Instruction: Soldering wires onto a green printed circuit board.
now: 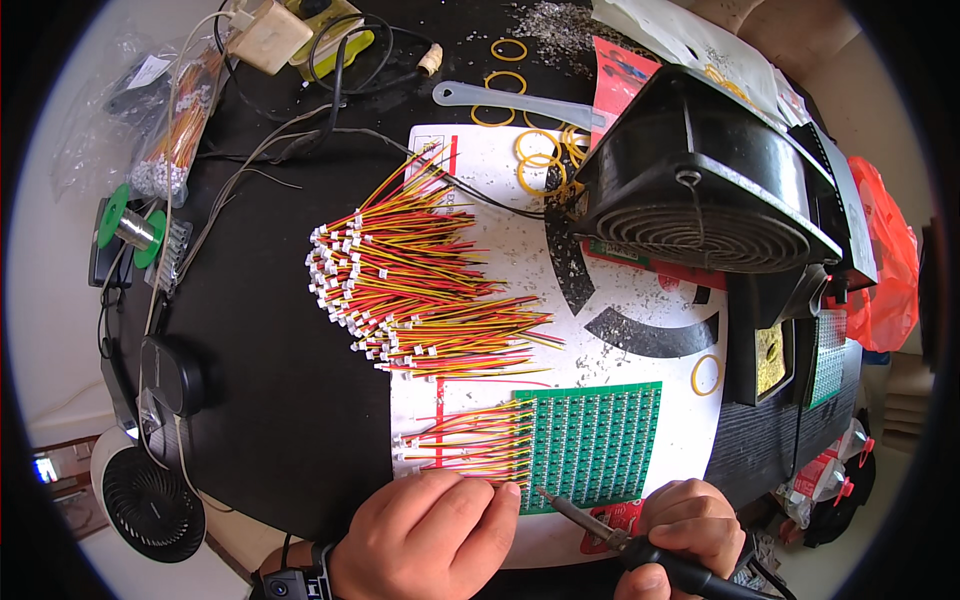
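My left hand (425,540) is closed, its thumb and forefinger pinching thin wires at the lower left edge of a green circuit board (595,445). My right hand (695,525) grips a soldering iron (655,558), whose tip touches or hovers just over the board beside my left fingertips; I cannot tell which. Along the board's left edge, several red, yellow and black wires (480,437) with white plugs lie with their bare ends on the pads. Farther back rests a large pile of the same plugged wires (420,275). My left fingers hide part of the wires they hold.
A black fan-like unit (700,170) stands at the right, with a yellow sponge (769,360) in a holder below it. Yellow rubber bands (540,175) and a grey strip (520,100) lie behind. A solder spool (132,232) and a small fan (152,502) are at the left.
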### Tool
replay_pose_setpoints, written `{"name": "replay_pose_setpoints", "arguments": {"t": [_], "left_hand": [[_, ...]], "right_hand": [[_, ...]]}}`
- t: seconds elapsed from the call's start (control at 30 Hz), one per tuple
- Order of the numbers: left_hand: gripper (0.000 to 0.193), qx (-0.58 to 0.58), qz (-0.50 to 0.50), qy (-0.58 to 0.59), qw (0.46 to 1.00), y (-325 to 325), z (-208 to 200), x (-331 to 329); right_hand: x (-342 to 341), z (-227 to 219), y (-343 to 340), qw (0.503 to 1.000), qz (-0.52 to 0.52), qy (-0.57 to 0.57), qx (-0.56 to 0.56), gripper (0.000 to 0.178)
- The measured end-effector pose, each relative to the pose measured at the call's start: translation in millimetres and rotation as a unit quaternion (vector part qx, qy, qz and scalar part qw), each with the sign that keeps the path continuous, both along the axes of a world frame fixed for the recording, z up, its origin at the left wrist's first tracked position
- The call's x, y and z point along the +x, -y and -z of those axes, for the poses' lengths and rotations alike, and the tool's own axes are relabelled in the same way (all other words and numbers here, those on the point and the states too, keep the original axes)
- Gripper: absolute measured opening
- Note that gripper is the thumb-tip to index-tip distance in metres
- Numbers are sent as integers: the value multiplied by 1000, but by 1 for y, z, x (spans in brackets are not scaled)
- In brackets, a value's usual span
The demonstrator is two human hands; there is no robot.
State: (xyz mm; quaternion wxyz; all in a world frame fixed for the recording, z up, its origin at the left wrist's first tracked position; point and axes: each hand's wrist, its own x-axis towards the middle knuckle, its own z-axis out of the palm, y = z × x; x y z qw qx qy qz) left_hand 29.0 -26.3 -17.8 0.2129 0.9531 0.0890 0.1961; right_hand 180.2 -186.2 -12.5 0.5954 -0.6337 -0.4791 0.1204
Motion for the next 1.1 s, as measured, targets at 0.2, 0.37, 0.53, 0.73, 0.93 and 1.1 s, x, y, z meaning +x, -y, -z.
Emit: {"name": "replay_pose_setpoints", "arguments": {"t": [0.2, 0.37, 0.53, 0.73, 0.93, 1.1], "left_hand": [[13, -5, 5, -2, 1000, 0, 1, 0], [11, -15, 22, 56, 998, 0, 1, 0], [6, -12, 27, 34, 999, -1, 2, -5], [6, -6, 10, 41, 999, 1, 2, 1], [7, -11, 9, 27, 1000, 0, 3, -1], [8, -7, 15, 32, 999, 0, 3, -1]], "right_hand": [[-2, 0, 2, 1000, 2, 1, -28, 21], [-1, -6, 6, 999, 7, 13, -32, 22], [-2, 4, -2, 999, -13, -2, -32, 21], [-5, -5, -1, 999, 20, 16, -41, 19], [-4, -3, -4, 999, 14, 20, -41, 20], [-6, -2, -4, 999, 16, 22, -40, 20]]}}
